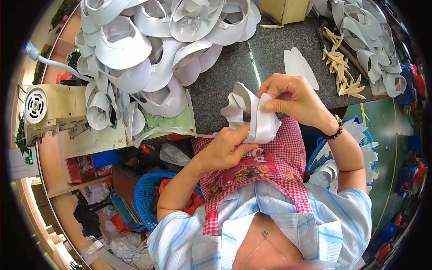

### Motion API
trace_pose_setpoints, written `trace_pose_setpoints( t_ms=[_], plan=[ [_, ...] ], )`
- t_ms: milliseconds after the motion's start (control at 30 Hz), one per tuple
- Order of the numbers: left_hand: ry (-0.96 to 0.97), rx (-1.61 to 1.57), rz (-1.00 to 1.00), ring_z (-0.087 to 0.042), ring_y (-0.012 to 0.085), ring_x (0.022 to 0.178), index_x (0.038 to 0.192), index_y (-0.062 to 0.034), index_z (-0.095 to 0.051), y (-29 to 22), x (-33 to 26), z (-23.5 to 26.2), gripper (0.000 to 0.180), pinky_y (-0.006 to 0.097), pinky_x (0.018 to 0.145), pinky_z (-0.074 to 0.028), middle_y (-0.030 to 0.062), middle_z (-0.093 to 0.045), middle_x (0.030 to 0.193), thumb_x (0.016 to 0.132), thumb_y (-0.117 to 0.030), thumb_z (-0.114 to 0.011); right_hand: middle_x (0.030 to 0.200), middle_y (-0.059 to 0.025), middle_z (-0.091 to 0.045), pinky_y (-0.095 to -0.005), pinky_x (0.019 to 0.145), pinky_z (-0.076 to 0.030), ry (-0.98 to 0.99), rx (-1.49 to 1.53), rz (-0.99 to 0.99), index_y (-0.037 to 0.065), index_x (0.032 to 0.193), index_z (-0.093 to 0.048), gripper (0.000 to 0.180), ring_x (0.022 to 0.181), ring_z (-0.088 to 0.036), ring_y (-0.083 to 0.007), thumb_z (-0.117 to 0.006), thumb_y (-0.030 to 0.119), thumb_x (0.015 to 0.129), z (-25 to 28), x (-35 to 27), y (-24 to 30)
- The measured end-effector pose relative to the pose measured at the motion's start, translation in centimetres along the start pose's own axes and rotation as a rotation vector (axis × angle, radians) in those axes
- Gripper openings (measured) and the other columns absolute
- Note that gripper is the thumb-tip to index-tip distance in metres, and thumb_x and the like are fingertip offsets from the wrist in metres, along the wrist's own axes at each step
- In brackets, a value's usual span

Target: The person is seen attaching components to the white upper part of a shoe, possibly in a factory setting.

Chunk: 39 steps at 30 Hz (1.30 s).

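Observation:
A white shoe upper (pixel 265 125), bent into a loop, is held between my two hands at the table's front edge. My left hand (pixel 227 150) grips its lower edge, fingers curled around the rim and the thumb pressed near it. Higher up, my right hand (pixel 288 99) pinches the upper's top edge between thumb and fingers. The fingertips of my left hand are partly hidden behind the material. Past my right hand, a flat white strip (pixel 300 68) lies on the dark stone tabletop (pixel 252 58).
A heap of white shoe uppers (pixel 123 42) covers the table's left, one with a glittery bow (pixel 190 23). More white uppers (pixel 371 40) and pale pointed scraps (pixel 337 60) lie at right. A beige machine (pixel 54 103) stands far left. Blue baskets (pixel 146 193) flank my lap.

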<state>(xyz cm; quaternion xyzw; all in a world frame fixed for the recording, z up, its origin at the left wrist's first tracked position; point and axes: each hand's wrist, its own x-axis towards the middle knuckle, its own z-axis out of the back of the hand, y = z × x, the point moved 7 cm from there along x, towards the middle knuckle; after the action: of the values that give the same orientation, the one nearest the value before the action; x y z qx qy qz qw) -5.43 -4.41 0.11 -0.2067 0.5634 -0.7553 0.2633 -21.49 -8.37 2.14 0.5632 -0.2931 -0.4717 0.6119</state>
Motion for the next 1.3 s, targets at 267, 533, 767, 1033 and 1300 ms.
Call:
trace_pose_setpoints(
  t_ms=[267,533,767,1033,1300],
  plan=[
    [0.207,0.044,-0.176,-0.07,0.0211,0.078,0.106,0.0004,-0.067,-3.9,0.5,1.3,0.022,0.029,0.071,-0.051,0.0146,-0.07,0.085,0.084,-0.004,-0.067,0.103,-0.007,-0.063,-0.0393,0.09,-0.045,0.099,-0.46,0.52,0.004,0.089,-0.069,0.036,0.112,-0.055,-0.0287,-0.083,0.029,0.067,0.1,-1.6,4.8],
    [0.44,-0.059,0.108,-0.054,0.005,0.069,0.093,0.0033,-0.067,-2.9,1.9,1.9,0.021,0.025,0.061,-0.043,0.0039,-0.062,0.071,0.083,-0.015,-0.073,0.09,-0.0068,-0.067,-0.0333,0.076,-0.046,0.425,-0.374,0.487,0.003,0.089,-0.071,0.027,0.092,-0.06,-0.0201,-0.081,0.022,0.072,-3.7,-2.3,3.5],
    [0.455,-0.295,0.282,-0.049,0.002,0.07,0.089,0.0019,-0.069,-2.2,1.8,1.2,0.021,0.022,0.06,-0.04,-0.0043,-0.06,0.073,0.084,-0.018,-0.074,0.079,-0.0022,-0.067,-0.025,0.062,-0.047,0.537,-0.003,-0.038,-0.001,0.093,-0.069,0.025,0.073,-0.059,-0.0058,-0.078,0.017,0.079,-4.3,-2.4,0.1],
    [0.393,-0.396,0.364,-0.051,0.0021,0.065,0.082,0.002,-0.07,-2.0,1.8,1.2,0.021,0.022,0.058,-0.04,-0.005,-0.06,0.069,0.081,-0.018,-0.077,0.072,-0.0042,-0.066,-0.0254,0.058,-0.046,0.419,0.154,-0.115,-0.003,0.085,-0.071,0.022,0.066,-0.058,-0.0075,-0.077,0.018,0.08,-4.2,-2.7,0.1],
    [0.261,-0.191,0.452,-0.057,0.004,0.068,0.087,0.0025,-0.071,0.0,1.9,1.3,0.021,0.024,0.06,-0.045,-0.0008,-0.065,0.072,0.08,-0.017,-0.072,0.063,-0.0092,-0.065,-0.0294,0.053,-0.045,0.179,-0.147,-0.053,-0.003,0.078,-0.071,0.019,0.057,-0.058,-0.0111,-0.076,0.014,0.073,-3.3,-2.4,0.0]
  ],
)
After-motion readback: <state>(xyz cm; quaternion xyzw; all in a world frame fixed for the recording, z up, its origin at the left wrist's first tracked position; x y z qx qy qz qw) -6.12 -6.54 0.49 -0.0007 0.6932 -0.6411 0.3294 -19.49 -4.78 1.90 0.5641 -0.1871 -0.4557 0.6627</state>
